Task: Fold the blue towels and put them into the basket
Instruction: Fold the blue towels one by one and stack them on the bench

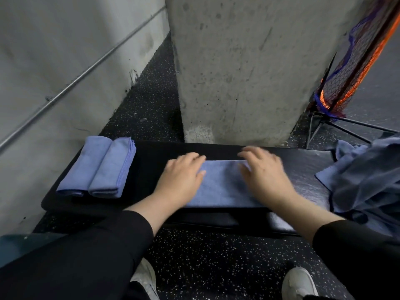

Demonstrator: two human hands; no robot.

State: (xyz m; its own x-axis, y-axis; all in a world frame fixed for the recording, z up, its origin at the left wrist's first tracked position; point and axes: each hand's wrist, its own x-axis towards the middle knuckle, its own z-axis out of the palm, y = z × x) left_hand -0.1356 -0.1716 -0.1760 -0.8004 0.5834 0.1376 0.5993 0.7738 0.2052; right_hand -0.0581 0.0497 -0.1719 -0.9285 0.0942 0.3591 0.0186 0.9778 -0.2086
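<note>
Far left there's a grey wall [43,61] with a thin metal pipe [82,72] running diagonally along it. Below that, on the left end of the black padded surface [147,169], two folded blue towels [98,167] sit side by side, touching each other, long edges pointing away from the camera. They look neatly done, layered edges showing at the far end of the right one.

Middle of the surface: a third blue towel [220,185] lies flat as a folded rectangle. The left hand [181,176] rests palm down on its left part, fingers fairly straight and spread a bit. The right hand [264,169] is on the right part, fingers also extended and splayed, but it's motion-blurred, so I can't tell whether the fingertips are pinching the far edge or just pressing. Both arms are in black sleeves. Behind the surface stands a rough concrete pillar [238,72].

Over on the right end, a crumpled heap of unfolded blue towels [365,176] spills over the surface edge. Behind it, up top right, there's a mesh thing with orange and blue trim [355,68] on a thin black metal frame; could be a basket or hamper, can't tell, and its contents aren't visible.

Floor is black speckled rubber [216,267], with a white shoe [298,284] bottom right.
</note>
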